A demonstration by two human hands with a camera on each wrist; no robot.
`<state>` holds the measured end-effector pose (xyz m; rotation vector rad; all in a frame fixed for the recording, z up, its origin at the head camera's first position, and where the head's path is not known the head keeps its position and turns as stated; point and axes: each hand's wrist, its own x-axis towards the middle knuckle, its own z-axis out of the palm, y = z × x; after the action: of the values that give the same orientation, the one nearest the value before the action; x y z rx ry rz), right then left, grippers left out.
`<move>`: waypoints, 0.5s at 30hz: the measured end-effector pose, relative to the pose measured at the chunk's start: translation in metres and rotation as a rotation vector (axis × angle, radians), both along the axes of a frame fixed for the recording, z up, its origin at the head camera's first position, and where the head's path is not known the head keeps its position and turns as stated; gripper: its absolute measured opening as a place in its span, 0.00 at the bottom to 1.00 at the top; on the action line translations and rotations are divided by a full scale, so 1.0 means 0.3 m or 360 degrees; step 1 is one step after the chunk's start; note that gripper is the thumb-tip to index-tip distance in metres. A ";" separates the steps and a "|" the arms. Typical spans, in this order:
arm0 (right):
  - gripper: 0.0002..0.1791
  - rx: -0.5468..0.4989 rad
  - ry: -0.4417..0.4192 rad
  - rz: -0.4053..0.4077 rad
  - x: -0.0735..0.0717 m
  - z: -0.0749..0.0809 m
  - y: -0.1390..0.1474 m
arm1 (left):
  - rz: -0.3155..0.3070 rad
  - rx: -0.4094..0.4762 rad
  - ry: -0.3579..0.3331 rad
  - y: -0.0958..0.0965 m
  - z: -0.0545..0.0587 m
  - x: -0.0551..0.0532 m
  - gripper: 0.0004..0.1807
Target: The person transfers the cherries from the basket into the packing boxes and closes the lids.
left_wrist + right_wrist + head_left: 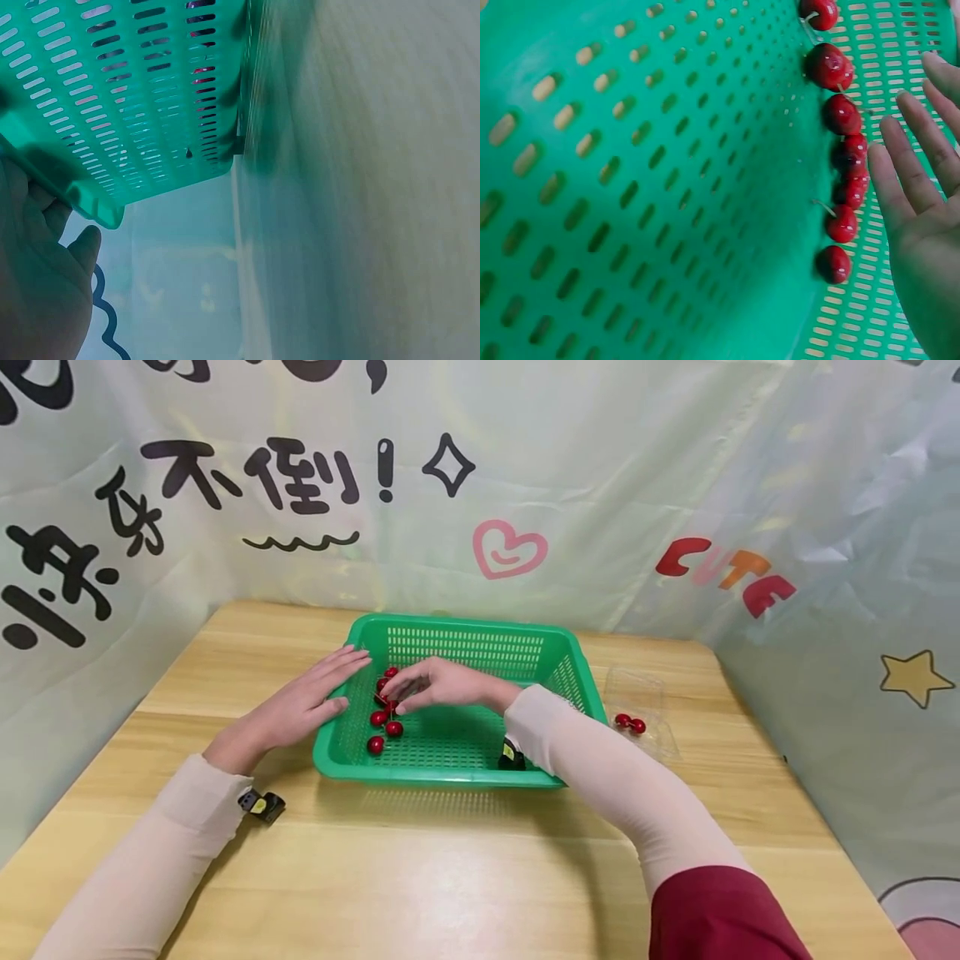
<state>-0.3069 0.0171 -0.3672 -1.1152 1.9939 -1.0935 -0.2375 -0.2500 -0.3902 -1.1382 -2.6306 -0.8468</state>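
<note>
A green plastic basket [450, 776] with slotted walls stands on the table. Several red cherries [394, 728] lie in a loose row along its left end, some with stems. My left hand [303, 697] lies over the basket's left rim with straight fingers; the left wrist view has this hand [37, 262] against the outside of the rim. Reaching inside, my right hand [442, 683] hovers by the cherries with fingers loosely bent. In the right wrist view its fingers are spread beside the cherry row [841, 223], holding nothing.
Right of the basket, a clear plastic box [651, 693] lies on the wooden table [450, 877], with two cherries [637, 726] at it. A printed cloth [600, 468] hangs behind the table and along its sides.
</note>
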 end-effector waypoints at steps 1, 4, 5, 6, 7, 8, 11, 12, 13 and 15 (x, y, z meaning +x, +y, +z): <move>0.22 0.0003 -0.0027 0.0004 0.001 -0.004 -0.003 | 0.0002 0.0000 -0.0003 -0.002 -0.001 0.002 0.32; 0.21 0.0031 -0.0044 -0.0003 0.000 -0.017 -0.010 | 0.0000 -0.0001 -0.0003 -0.005 -0.006 0.003 0.32; 0.21 0.0041 -0.0041 -0.0001 -0.001 -0.021 -0.012 | -0.0001 0.0001 -0.0003 -0.005 -0.007 0.003 0.32; 0.21 0.0051 -0.0033 0.0003 -0.001 -0.024 -0.014 | 0.0000 0.0001 -0.0004 -0.005 -0.007 0.004 0.32; 0.21 0.0057 -0.0028 0.0010 -0.003 -0.029 -0.016 | 0.0001 0.0003 -0.0005 -0.006 -0.007 0.005 0.32; 0.21 0.0066 -0.0012 0.0017 -0.004 -0.033 -0.018 | 0.0002 0.0002 -0.0006 -0.007 -0.009 0.004 0.32; 0.20 0.0080 -0.0007 0.0031 -0.004 -0.038 -0.022 | 0.0004 0.0004 -0.0009 -0.007 -0.007 0.004 0.32; 0.20 0.0089 -0.0008 0.0034 -0.003 -0.038 -0.024 | 0.0004 0.0004 -0.0010 -0.007 -0.007 0.003 0.32; 0.20 0.0099 -0.0016 0.0037 -0.002 -0.038 -0.026 | 0.0005 0.0002 -0.0012 -0.007 -0.007 0.002 0.32; 0.19 0.0118 -0.0029 0.0049 0.000 -0.037 -0.030 | 0.0007 0.0001 -0.0015 -0.006 -0.004 0.002 0.33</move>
<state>-0.3068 0.0082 -0.3783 -1.0897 1.9805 -1.0023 -0.2370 -0.2519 -0.3915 -1.1306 -2.6391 -0.8543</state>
